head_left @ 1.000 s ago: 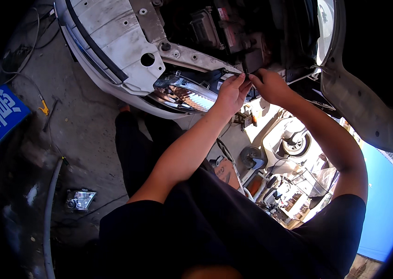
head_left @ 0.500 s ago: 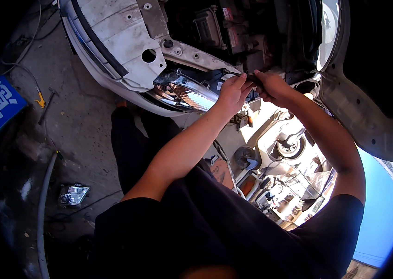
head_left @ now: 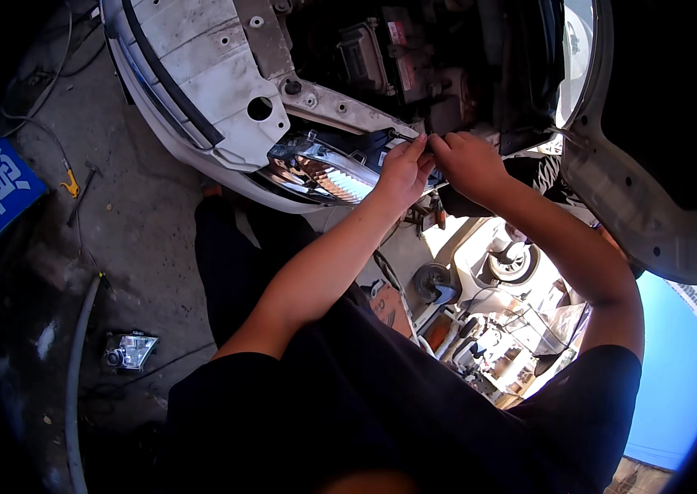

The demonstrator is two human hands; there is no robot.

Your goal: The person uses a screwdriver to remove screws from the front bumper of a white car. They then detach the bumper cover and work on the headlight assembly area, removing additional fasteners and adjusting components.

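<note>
Both hands are at the inner corner of a car's headlight (head_left: 336,174), under the raised hood. My left hand (head_left: 402,174) pinches the thin dark shaft of a hand tool (head_left: 402,135) between thumb and fingers. Against its fingertips, my right hand (head_left: 468,167) is closed round the tool's other end, which it hides. The shaft points left toward the metal crossbar (head_left: 348,111) above the headlight. Whether its tip sits on a fastener is too small to tell.
A loose headlight (head_left: 130,351) lies on the floor at left, near a grey hose (head_left: 78,370), a hammer (head_left: 83,193) and a yellow-handled air gun (head_left: 71,183). The white bumper (head_left: 142,107) curves beside my legs. Dark patterned clothing (head_left: 542,185) shows behind my right forearm.
My right hand has turned over, its back now facing up and covering the tool's dark handle. Dark patterned clothing has come into view beyond my right forearm. The view has shifted slightly.
</note>
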